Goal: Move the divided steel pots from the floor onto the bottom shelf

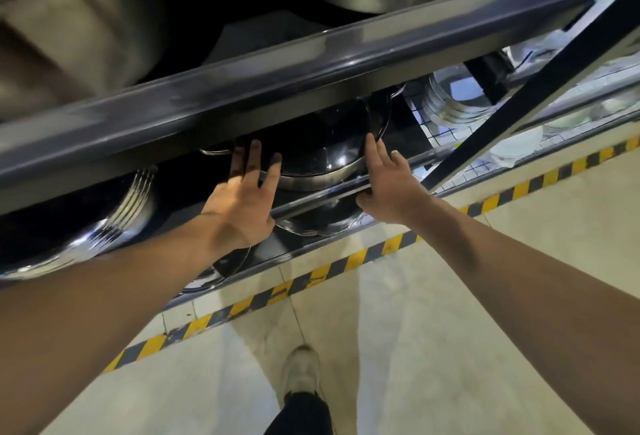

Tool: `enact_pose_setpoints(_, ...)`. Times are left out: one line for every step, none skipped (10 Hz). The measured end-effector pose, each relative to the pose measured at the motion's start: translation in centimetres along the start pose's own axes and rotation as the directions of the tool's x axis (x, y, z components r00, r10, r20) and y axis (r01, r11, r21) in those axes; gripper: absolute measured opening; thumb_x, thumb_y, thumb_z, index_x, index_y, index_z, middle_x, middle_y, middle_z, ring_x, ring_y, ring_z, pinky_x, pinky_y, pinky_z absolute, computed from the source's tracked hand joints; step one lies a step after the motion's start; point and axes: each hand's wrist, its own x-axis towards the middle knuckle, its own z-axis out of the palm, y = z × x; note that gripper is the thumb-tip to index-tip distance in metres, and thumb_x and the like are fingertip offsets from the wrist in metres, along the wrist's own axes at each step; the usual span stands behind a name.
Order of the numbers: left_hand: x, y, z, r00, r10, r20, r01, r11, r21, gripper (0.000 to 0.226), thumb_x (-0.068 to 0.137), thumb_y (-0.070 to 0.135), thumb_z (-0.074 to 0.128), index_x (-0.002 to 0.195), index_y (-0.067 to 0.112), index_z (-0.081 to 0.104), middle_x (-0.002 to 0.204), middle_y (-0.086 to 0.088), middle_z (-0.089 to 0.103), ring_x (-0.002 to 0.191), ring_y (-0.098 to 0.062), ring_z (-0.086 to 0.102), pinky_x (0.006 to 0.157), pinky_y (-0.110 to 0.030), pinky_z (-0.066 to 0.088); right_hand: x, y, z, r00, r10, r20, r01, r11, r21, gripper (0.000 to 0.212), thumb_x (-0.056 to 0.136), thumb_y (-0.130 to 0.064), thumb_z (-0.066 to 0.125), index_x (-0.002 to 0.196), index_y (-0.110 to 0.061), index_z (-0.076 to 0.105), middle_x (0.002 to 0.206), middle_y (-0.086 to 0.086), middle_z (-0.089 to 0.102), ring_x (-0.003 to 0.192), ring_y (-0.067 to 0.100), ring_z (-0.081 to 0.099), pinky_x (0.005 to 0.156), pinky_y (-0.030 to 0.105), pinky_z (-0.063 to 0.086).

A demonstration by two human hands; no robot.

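Head view, looking down along both forearms toward a metal rack.

Divided steel pot (322,154): round, shiny, dark inside with a partition visible; sits on the bottom shelf (346,192), near its front rail, under the grey beam (277,64) of the shelf above. A side handle shows at its far right rim.

Left hand (242,199): palm down, fingers spread wide and extended, fingertips on or just over the pot's left rim; not closed around anything.

Right hand (388,182): fingers extended, index finger laid along the pot's right rim, thumb at the front rail; open, no wrap around the rim to be seen.

Second steel pot (322,223): partly visible just below the front rail, between the two wrists; whether on a lower tier or reflected, cannot tell.

Large steel basin (86,227): left of the hands, at the same level, ribbed wall, mostly in shadow.

Stack of steel vessels (453,102): right of the pot, behind a diagonal black brace (519,102).

Large steel pots on the upper shelf (79,29): blurred, top of frame.

Floor (450,330): pale tile, with a yellow-and-black hazard stripe (346,261) running along the foot of the rack.

Shoe (300,370): light-coloured, on the tile below the hands, dark trouser leg above it.
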Motion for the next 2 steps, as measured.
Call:
enact_pose_setpoints(-0.84,0.75,-0.50,0.999,-0.010,0.047,0.010,1.000,0.020,0.104,0.090,0.030,0.058,0.155,0.025,-0.022,0.162,-0.013,-0.031,0.150,-0.043,-0.020,0.110,-0.053,0.038,-0.57,-0.42,-0.96,0.997,0.058,0.045,-0.060,0.997,0.050,0.107,0.088,-0.024,0.065,0.158,-0.024,-0.017,0.169,-0.001,-0.006,0.153,0.039,-0.007,0.119,0.053,0.019)
enact_pose_setpoints(-1.23,1.75,-0.73,0.995,-0.032,0.097,0.034,0.999,-0.022,0.102,0.092,0.028,0.056,0.155,0.023,-0.023,0.162,-0.014,-0.031,0.149,-0.044,-0.020,0.113,-0.053,0.038,-0.83,-0.85,-1.43,0.997,0.063,0.041,-0.066,0.994,0.091,0.105,0.087,-0.016,0.063,0.159,-0.024,-0.013,0.169,-0.001,-0.002,0.153,0.036,-0.008,0.119,0.052,0.019)
